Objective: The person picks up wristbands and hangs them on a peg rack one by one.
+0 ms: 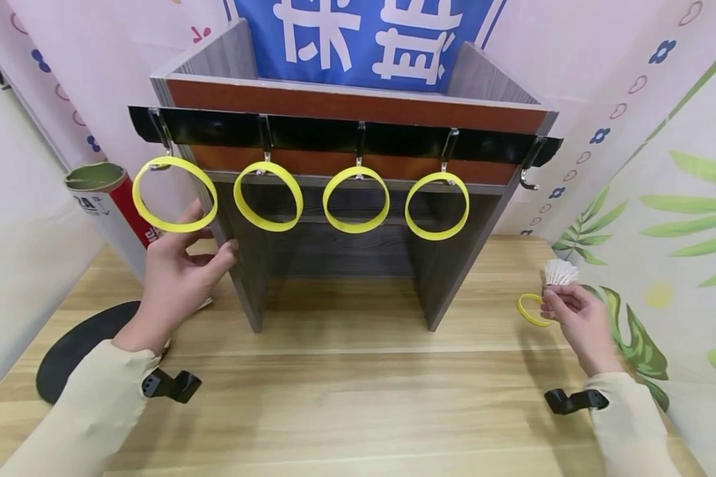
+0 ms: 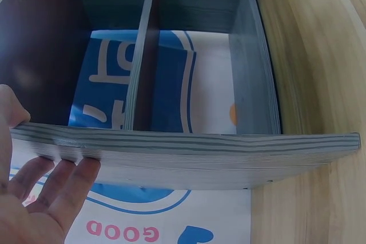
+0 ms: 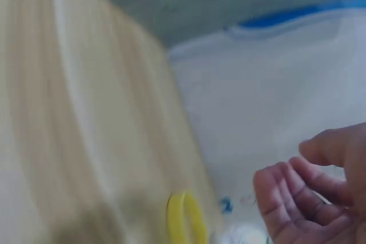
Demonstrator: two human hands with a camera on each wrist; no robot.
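Observation:
My left hand [image 1: 176, 281] grips the side panel [image 2: 189, 144] of a grey wooden shelf unit [image 1: 456, 255], thumb on one face and fingers on the other. Yellow rings [image 1: 355, 230] hang from several hooks on the black strip [image 1: 313, 136] across its front; the rightmost hook [image 1: 528, 175] carries none. At the right, my right hand [image 1: 581, 324] is over the table near a yellow ring [image 3: 176, 221] and a white shuttlecock [image 1: 561, 271]. Its fingers are loosely bent, with a gap to the thumb and nothing between them in the right wrist view.
A red and white tube [image 1: 110, 212] stands left of the shelf unit, beside my left hand. Nearer on the wooden table [image 1: 334, 397] lies a flat black rounded thing [image 1: 74, 348]. Printed cloth [image 1: 620, 192] hangs behind and at the sides.

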